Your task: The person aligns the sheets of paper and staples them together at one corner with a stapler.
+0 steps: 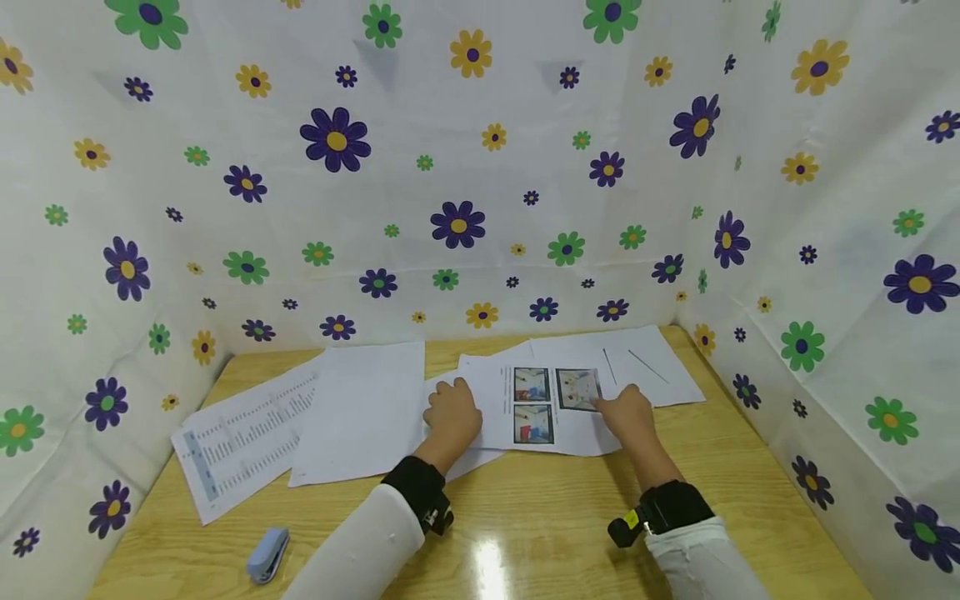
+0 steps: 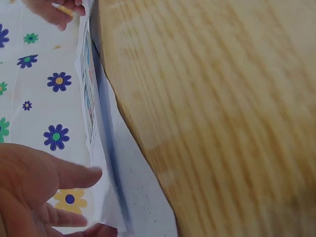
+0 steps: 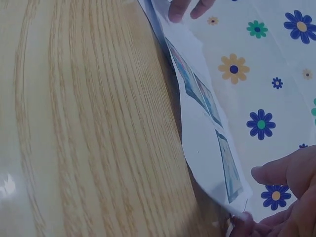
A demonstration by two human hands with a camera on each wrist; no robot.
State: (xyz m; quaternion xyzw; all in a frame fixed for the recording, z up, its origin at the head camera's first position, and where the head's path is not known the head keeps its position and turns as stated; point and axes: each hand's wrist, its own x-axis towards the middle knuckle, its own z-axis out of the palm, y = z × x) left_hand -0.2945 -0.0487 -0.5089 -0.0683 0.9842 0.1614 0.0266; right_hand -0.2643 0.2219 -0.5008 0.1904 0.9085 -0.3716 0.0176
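Note:
A printed sheet of paper (image 1: 577, 432) with three framed pictures is between both hands, its near edge raised off the table in the wrist views. My left hand (image 1: 453, 417) grips its left side with curled fingers; in the left wrist view the thumb (image 2: 81, 175) lies apart from the fingertips at the corner. The right hand (image 1: 628, 417) holds the right edge, and in the right wrist view its fingertips (image 3: 242, 224) meet the corner. Beneath lies another sheet (image 2: 143, 197). Parts of the fingers are hidden by paper.
Left of the hands lie a blank white sheet (image 1: 367, 408) and a sheet with a printed table (image 1: 240, 433). Behind, at right, is a sheet with two dark lines (image 1: 667, 354). A blue stapler (image 1: 267, 554) rests near the front left. Flowered cloth (image 1: 405, 192) surrounds the wooden table (image 1: 540, 525).

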